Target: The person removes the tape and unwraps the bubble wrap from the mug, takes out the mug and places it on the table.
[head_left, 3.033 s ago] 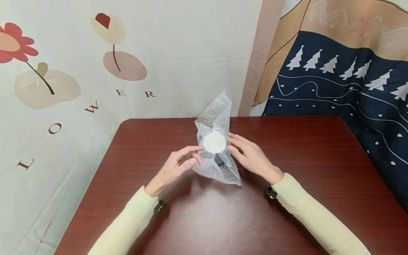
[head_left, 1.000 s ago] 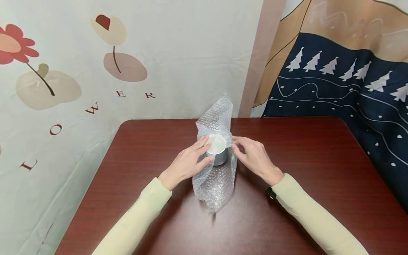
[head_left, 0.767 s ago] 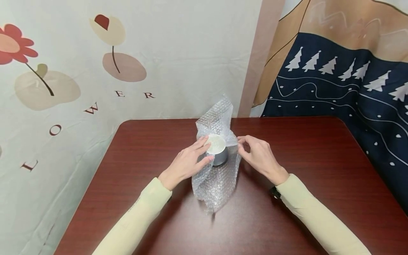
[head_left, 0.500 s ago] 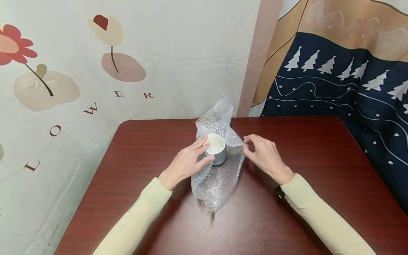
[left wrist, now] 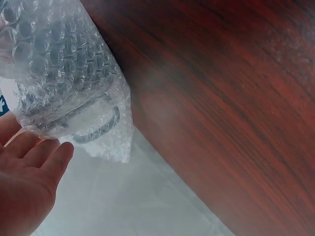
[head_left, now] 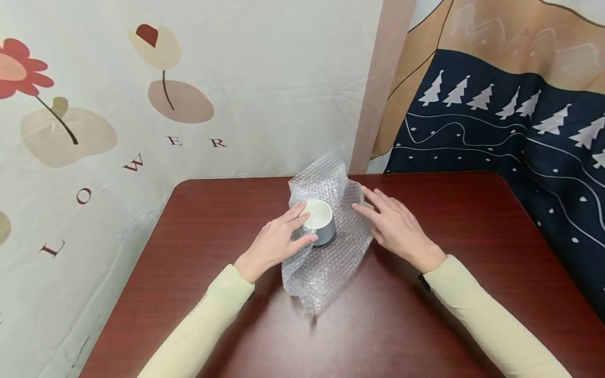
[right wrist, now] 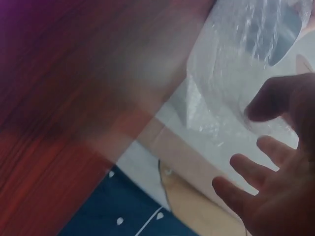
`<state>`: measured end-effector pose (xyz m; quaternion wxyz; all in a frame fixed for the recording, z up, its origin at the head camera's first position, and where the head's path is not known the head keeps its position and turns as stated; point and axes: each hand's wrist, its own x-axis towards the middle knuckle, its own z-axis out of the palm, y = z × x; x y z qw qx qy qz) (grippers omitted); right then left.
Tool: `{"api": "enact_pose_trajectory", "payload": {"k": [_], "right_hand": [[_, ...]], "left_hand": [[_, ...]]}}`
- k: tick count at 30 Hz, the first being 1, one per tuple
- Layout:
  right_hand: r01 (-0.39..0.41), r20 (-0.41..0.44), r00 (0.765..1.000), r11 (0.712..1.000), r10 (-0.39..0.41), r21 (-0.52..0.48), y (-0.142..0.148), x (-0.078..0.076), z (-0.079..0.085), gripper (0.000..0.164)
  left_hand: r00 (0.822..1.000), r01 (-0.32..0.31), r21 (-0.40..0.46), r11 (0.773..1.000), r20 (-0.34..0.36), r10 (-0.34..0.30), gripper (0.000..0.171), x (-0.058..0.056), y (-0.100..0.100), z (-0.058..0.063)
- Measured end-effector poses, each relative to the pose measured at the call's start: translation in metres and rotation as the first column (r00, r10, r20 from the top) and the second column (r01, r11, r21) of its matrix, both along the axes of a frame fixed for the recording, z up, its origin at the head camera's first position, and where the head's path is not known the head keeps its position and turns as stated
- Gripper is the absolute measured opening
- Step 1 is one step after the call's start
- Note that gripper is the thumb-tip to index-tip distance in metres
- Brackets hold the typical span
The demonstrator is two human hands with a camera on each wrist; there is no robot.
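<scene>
A grey mug with a pale top stands on bubble wrap spread around it. Its loop handle shows through the plastic in the left wrist view. My left hand rests against the mug's left side, fingertips at the rim and thumb low at the front, with some wrap under it. To the right, my right hand has its fingers spread over the edge of the wrap. In the right wrist view this hand's fingers are parted, pinching nothing.
The dark red-brown wooden table carries the wrapped mug near its back edge. Behind it hangs a pale cloth with flower prints, and a navy cloth with white trees stands at the right.
The wrap's right flap has been pulled off the mug and out to the right, baring its side. My right hand has moved right and let go of it; the left has stayed.
</scene>
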<state>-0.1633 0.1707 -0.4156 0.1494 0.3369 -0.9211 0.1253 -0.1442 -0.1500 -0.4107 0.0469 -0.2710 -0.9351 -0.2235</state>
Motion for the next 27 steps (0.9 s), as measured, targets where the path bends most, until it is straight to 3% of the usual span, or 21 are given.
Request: {"api": "enact_pose_trajectory", "payload": {"k": [4,10,15,20,24,27], "right_hand": [[0.120,0.047,0.991,0.992,-0.122,0.039,0.012,-0.001,0.001,0.053],[0.221,0.086,0.968,0.964,-0.235,0.151,0.027,-0.001,-0.001,0.053],[0.223,0.205,0.936,0.932,-0.287,0.287,0.031,0.002,-0.010,0.067],[0.188,0.308,0.905,0.925,-0.294,0.330,0.032,0.003,-0.018,0.072],[0.177,0.320,0.905,0.931,-0.282,0.318,0.032,0.001,-0.020,0.073],[0.191,0.283,0.919,0.938,-0.275,0.289,0.030,-0.001,-0.017,0.074]], "left_hand": [[1.000,-0.019,-0.003,1.000,0.009,0.019,0.073,-0.001,0.002,0.000],[0.997,-0.053,-0.013,0.999,-0.060,0.052,0.080,-0.001,0.007,-0.001],[0.993,-0.071,-0.015,0.997,-0.091,0.069,0.077,0.000,0.011,-0.003],[0.995,-0.074,-0.014,0.997,-0.066,0.073,0.072,0.005,0.013,-0.005],[0.994,-0.077,-0.007,0.997,-0.076,0.076,0.068,0.005,0.013,-0.006],[0.993,-0.077,-0.008,0.997,-0.087,0.076,0.066,0.003,0.014,-0.004]]}}
